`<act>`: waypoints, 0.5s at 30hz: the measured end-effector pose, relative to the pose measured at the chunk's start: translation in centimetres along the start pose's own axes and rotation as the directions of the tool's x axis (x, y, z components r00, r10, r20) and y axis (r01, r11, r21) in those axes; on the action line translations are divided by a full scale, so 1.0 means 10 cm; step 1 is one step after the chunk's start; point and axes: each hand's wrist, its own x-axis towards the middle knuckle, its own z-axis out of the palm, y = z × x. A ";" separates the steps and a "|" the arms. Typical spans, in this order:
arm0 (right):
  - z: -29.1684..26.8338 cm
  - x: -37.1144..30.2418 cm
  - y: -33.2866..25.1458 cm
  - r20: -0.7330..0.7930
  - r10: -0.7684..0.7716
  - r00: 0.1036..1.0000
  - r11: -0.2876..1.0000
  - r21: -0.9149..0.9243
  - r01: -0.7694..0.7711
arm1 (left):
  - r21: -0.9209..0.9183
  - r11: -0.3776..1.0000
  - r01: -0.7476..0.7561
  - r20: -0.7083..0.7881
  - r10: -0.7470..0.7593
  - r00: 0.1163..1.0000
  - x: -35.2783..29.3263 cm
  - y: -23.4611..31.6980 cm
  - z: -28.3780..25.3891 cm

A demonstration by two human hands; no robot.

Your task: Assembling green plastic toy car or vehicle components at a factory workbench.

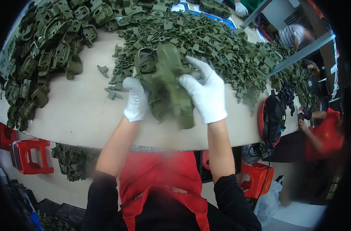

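Both gloved hands hold one green plastic part (168,82) just above the table (83,111). Left hand (136,99) grips its side; right hand (206,94) wraps its top. It looks stiff and light. Small green pieces (218,42) pile behind; bigger shells (48,50) lie left.

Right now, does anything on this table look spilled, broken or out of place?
Nothing looks broken. A few small green parts lie loose on the table, apart from the big heaps. Both gloved hands, left hand and right hand, grip a blurred green plastic piece.
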 end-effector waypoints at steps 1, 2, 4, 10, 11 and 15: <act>0.09 -0.03 0.05 -0.091 -0.126 0.988 0.990 -0.077 0.119 | 0.015 0.993 -0.113 0.036 0.113 0.993 0.00 -0.02 0.06; 0.14 -0.04 0.10 -0.119 -0.255 0.960 0.961 -0.143 0.238 | 0.030 0.973 -0.229 0.066 0.227 0.972 -0.01 -0.02 0.08; 0.20 -0.09 0.10 -0.118 -0.343 0.932 0.924 -0.219 0.312 | 0.068 0.977 -0.204 0.055 0.201 0.978 0.01 -0.05 -0.01; 0.19 -0.21 0.02 -0.096 -0.500 0.861 0.810 -0.402 0.426 | 0.180 0.982 -0.063 0.109 0.044 0.993 -0.03 0.06 0.04; 0.20 -0.15 0.05 -0.129 -0.561 0.817 0.786 -0.391 0.478 | 0.230 0.966 -0.118 0.108 0.095 0.990 -0.03 0.03 0.03; 0.18 -0.16 0.04 -0.033 -0.569 0.822 0.757 -0.410 0.509 | 0.222 0.973 -0.067 0.151 0.033 0.988 -0.07 0.05 0.06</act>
